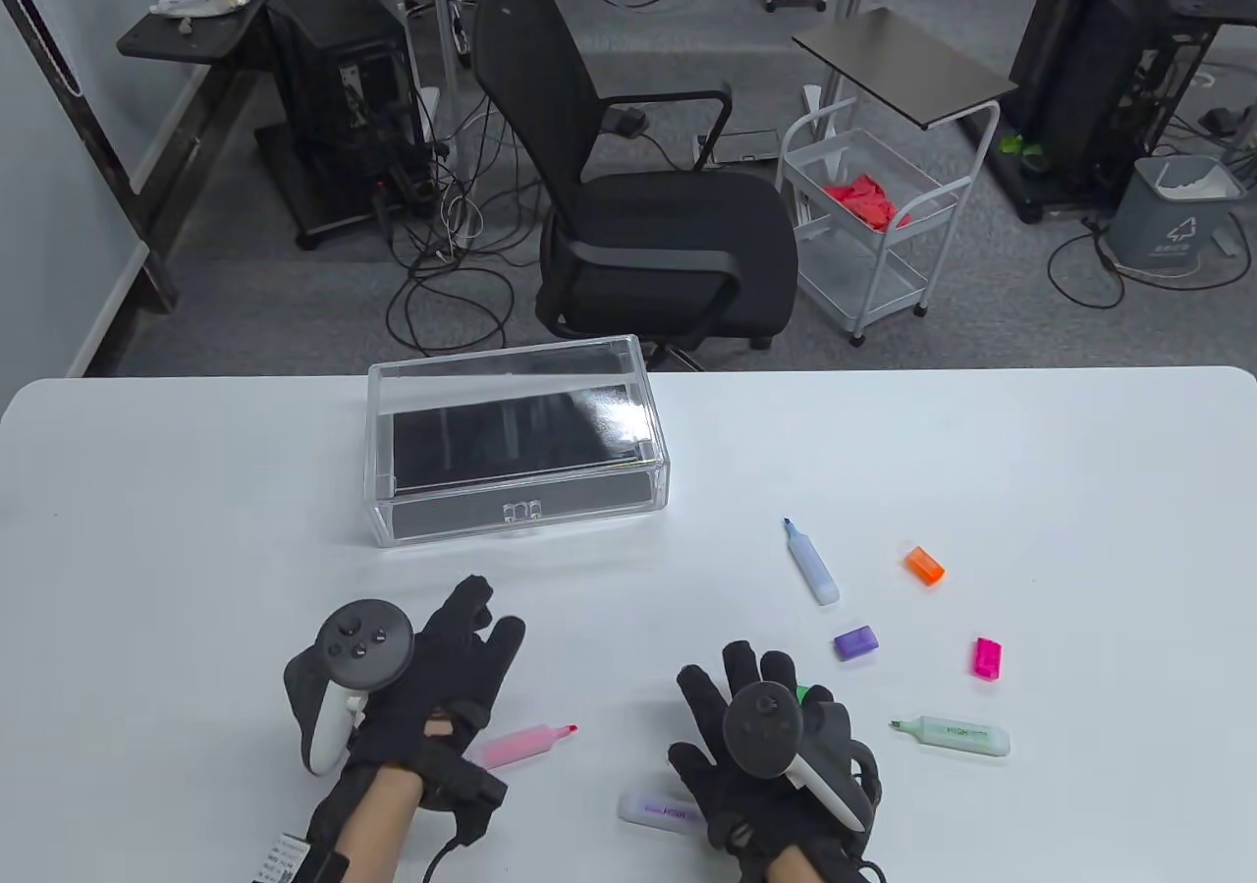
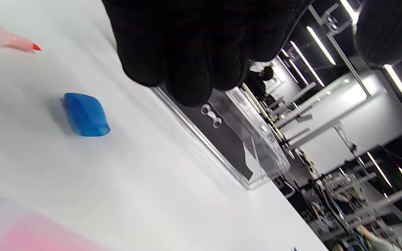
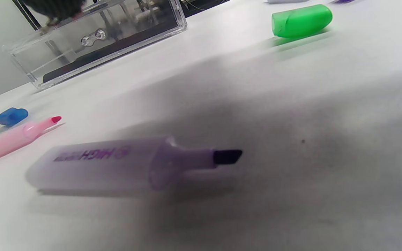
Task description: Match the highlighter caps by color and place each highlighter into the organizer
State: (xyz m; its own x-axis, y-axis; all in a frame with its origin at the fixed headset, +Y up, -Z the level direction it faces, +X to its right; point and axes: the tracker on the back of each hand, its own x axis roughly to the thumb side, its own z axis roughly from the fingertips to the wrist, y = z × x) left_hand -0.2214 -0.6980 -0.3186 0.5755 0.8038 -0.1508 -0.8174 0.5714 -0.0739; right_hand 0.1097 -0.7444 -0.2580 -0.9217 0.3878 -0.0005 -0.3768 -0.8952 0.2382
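- The task looks to be at its very start: every highlighter in view lies uncapped on the white table [image 1: 1031, 490], every cap lies loose, and nothing has been paired.
- The left hand [image 1: 432, 677] hovers open at the near left, fingers spread and straight, holding nothing; the pink highlighter [image 1: 520, 745] lies just right of its wrist, and the blue cap [image 2: 86, 115] sits on the table close under it.
- The right hand [image 1: 766, 745] is also open, fingers extended over the table, gripping nothing; the purple highlighter [image 3: 131, 162] lies beneath its near side, tip bare.
- The green cap [image 3: 302, 20] rests just beyond that hand's fingers.
- To the right lie the blue highlighter [image 1: 812, 562], the purple cap [image 1: 855, 642], the orange cap [image 1: 924, 566], the pink cap [image 1: 987, 658] and the green highlighter [image 1: 955, 736], all apart from one another.
- The likely next move is to close fingers on one pen, probably the purple one, then fetch its cap from the right and press it over the tip.
- The clear organizer [image 1: 516, 436] stands at the far left-centre with its front drawer pushed in; its dark-lined top tray holds no highlighter, and the drawer appears to hold none either.
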